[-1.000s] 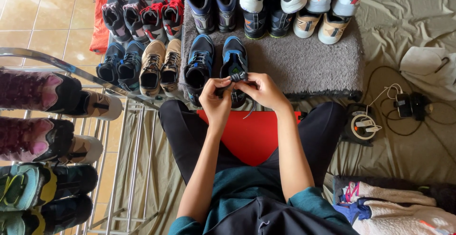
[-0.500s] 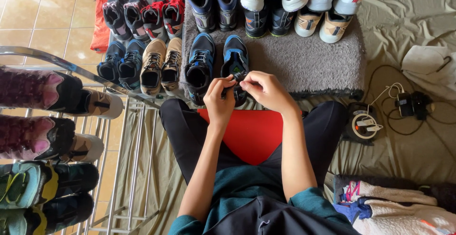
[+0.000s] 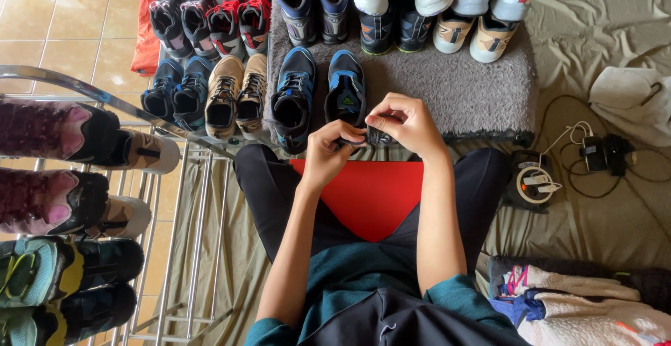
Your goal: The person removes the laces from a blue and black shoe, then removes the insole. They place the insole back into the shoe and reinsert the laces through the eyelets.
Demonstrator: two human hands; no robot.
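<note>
Here, seen from the head camera, both hands meet at the heel of a blue-and-black shoe (image 3: 346,91) standing on the near edge of the grey shaggy mat (image 3: 454,87). The left hand (image 3: 328,152) and right hand (image 3: 405,122) pinch a small dark part of it between fingertips. Its twin shoe (image 3: 293,98) stands just beside, also on the mat.

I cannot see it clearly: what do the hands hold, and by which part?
Both hands, left and right, pinch a small dark item at its ends; its kind cannot be told.
</note>
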